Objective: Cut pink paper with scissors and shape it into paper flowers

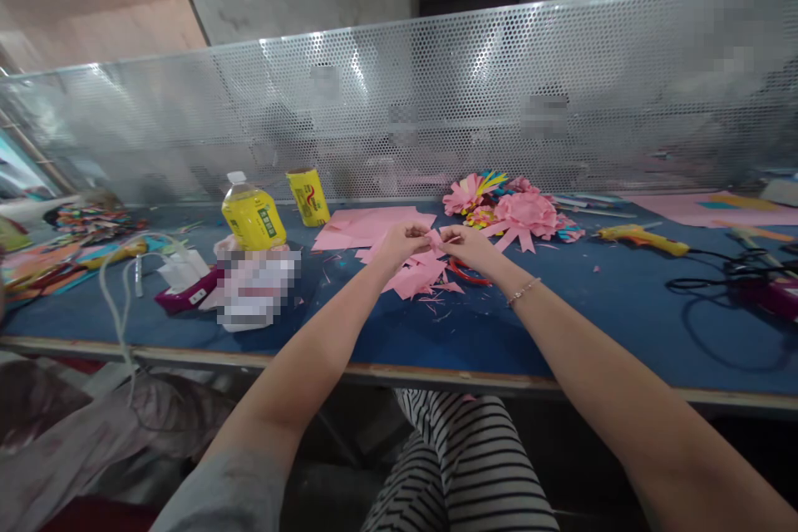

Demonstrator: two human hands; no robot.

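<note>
My left hand (404, 243) and my right hand (462, 243) meet over the middle of the table, both pinching a small piece of pink paper (435, 241) between their fingertips. Below them lie pink paper scraps (416, 276) and thin cut slivers. Red-handled scissors (467, 273) rest partly hidden beneath my right hand. Behind my left hand spread flat sheets of pink paper (355, 226). To the right of my right hand sits a pink paper flower (527, 212) with ribbon-like tails, beside a bunch of multicoloured paper strips (490, 187).
A yellow bottle (253, 216) and a yellow can (308, 197) stand left. A purple power strip (187, 291) with a white cable lies near them. Yellow glue gun (645, 239) and black cables (698, 287) are on the right. A perforated metal screen (386, 116) bounds the blue table's back.
</note>
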